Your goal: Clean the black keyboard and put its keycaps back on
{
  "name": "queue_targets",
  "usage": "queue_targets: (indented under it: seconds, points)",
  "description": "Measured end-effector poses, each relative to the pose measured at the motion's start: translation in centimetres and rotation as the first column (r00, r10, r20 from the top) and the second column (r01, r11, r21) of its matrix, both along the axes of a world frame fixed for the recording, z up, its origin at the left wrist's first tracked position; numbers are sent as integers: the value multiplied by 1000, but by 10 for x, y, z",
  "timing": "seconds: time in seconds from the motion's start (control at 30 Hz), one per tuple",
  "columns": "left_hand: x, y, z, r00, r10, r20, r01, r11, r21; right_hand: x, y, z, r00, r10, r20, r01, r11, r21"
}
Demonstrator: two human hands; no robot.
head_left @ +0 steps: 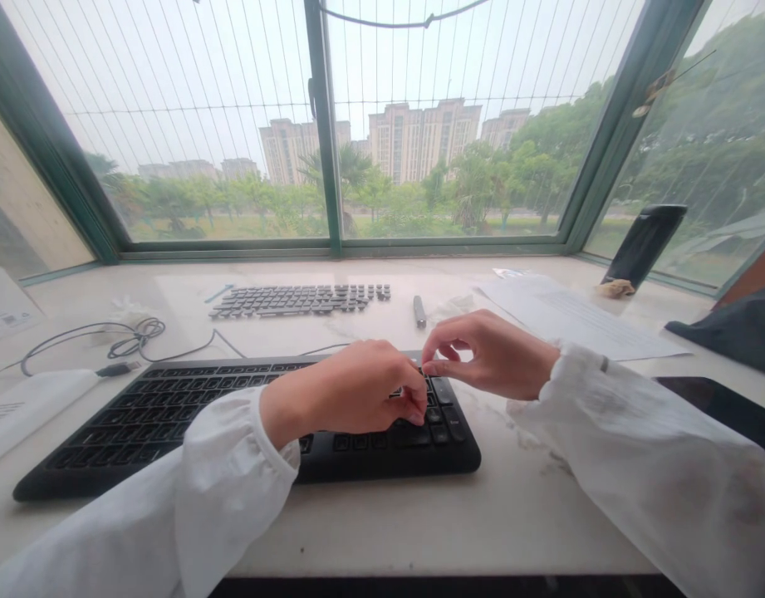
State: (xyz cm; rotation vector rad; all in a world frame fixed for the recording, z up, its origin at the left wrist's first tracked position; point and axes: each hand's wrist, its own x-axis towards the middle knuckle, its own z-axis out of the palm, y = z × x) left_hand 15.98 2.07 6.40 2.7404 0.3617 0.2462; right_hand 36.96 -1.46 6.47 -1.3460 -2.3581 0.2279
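Observation:
A black keyboard (170, 415) lies across the near part of the pale desk (419, 523). My left hand (350, 390) rests over its right end with fingers curled down onto the keys near the number pad. Just to the right, my right hand (487, 353) hovers above the keyboard's far right corner, thumb and fingers pinched together; what they hold, if anything, is too small to make out. Both arms wear white sleeves. Farther back lies a set of loose grey keycaps (298, 299) laid out in keyboard rows.
A small grey tool (419, 311) lies behind the hands. Cables (126, 340) coil at the left beside a white box (21, 407). Papers (575, 320) lie at the right, a dark cylinder (644, 245) leans by the window, and a dark tablet (724, 407) sits at the right edge.

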Motion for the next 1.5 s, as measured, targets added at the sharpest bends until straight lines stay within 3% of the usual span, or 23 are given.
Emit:
queue_targets:
  seconds: [0.2,0.47,0.63,0.77,0.87,1.07,1.17,1.33,1.5]
  points:
    - [-2,-1,3,999,-26,-31,28,996,90,3,7,-5,999,-34,2,34,999,17]
    - [-1,1,0,999,-33,-3,33,993,112,9,16,-11,998,-69,1,69,998,13]
    - [-2,2,3,993,-53,106,50,998,32,15,24,-14,992,-127,-18,127,992,12]
    - [2,2,-4,997,-76,-20,78,991,105,20,32,-20,988,-155,-24,155,988,14]
    - [3,4,-9,997,-74,-21,76,984,161,25,38,-26,983,-178,-40,179,984,16]
    - [-6,23,-8,991,134,25,-134,925,355,41,53,-42,966,-254,-58,257,964,67]
    - [-13,40,-11,935,355,4,-321,843,432,48,60,-49,947,-320,-41,323,939,117]
    - [-23,65,-21,827,562,-11,-504,750,429,49,75,-51,925,-381,3,373,907,198]
    - [-25,71,-23,769,639,-6,-589,712,383,33,109,-42,886,-458,71,429,869,247]
